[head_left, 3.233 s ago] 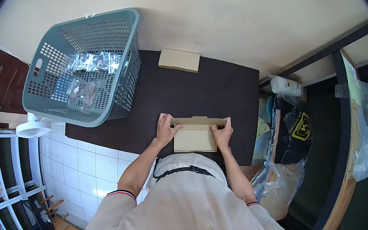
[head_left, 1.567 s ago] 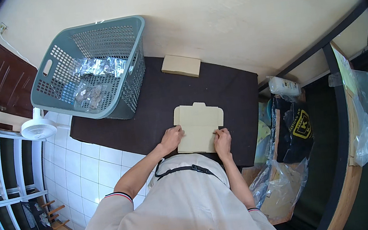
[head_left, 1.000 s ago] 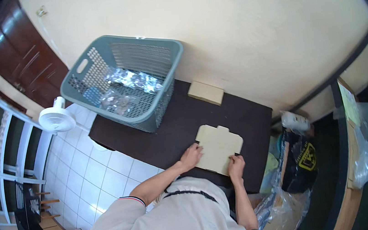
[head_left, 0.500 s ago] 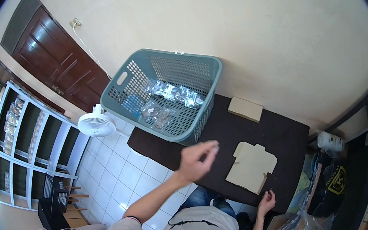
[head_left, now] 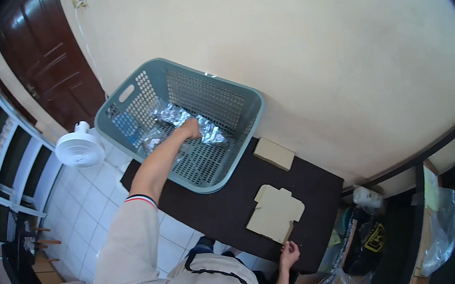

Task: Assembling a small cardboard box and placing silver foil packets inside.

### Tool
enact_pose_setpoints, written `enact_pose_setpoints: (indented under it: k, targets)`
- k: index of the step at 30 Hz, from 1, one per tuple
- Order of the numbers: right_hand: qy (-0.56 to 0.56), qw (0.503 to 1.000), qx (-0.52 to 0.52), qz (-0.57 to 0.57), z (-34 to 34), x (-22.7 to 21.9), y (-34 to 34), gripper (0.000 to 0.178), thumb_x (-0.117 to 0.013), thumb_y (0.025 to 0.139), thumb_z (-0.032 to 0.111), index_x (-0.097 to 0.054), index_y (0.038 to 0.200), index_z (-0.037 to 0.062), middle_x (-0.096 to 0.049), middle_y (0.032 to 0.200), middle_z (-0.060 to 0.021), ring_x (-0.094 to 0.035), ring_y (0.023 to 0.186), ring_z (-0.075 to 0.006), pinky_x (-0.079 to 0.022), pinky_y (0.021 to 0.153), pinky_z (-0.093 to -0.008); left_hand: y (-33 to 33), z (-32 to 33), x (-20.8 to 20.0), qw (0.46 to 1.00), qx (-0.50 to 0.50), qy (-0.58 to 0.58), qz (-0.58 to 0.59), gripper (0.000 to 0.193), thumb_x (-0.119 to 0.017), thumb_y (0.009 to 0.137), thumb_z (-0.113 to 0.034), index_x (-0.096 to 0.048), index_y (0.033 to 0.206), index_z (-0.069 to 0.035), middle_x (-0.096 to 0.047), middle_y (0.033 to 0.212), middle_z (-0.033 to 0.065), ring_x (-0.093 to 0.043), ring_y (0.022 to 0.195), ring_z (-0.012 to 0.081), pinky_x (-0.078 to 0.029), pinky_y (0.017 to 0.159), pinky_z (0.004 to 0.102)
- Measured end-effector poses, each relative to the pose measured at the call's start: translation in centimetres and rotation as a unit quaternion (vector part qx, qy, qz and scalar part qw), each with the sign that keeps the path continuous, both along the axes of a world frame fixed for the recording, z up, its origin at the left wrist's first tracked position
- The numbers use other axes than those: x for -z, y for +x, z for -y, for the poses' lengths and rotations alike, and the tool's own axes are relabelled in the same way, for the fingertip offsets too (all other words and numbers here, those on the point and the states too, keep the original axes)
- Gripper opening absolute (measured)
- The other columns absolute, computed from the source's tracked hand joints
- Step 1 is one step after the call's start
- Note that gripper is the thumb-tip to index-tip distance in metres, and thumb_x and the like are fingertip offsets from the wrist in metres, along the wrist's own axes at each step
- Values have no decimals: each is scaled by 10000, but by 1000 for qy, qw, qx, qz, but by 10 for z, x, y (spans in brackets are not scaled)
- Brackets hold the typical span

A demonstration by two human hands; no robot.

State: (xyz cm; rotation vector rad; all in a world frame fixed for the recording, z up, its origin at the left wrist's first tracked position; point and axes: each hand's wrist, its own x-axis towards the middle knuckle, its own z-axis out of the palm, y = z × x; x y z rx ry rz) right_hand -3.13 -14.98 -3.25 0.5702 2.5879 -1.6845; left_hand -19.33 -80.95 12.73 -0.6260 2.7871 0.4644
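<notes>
Fingers of left hand [head_left: 190, 128] grip foil pouch [head_left: 203, 131] in basket [head_left: 180, 126]; pouch's long axis unclear.

left hand [head_left: 192, 128]: arm outstretched, fingers curled | right hand [head_left: 288, 254]: low, loosely curled

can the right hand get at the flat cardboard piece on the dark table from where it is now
Probably yes. The right hand sits at the near edge of the dark table, just below the flat cardboard piece, with nothing between them. The left hand is away in the basket.
</notes>
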Motion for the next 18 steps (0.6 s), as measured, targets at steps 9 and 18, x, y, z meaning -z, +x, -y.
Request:
enact_pose_setpoints:
  k: [9, 18]
  targets:
    - [148, 987, 68, 13, 25, -42, 21, 279, -789, 874, 28, -749, 1140, -45, -759, 844, -119, -711, 725, -169, -588, 728, -331, -31, -35, 111, 954, -276, 115, -26, 516, -769, 897, -246, -671, 1324, 25, -647, 1434, 248, -650, 1314, 391, -546, 1090, 457]
    - [74, 996, -7, -49, 14, -50, -20, 144, -741, 949, 31, -756, 1081, -26, -752, 836, -67, -721, 723, -134, -572, 650, -265, -74, 10, 87, 994, -10, -28, -106, 193, -778, 820, -218, -762, 791, -28, -791, 850, 161, -753, 732, 352, -612, 735, 460]
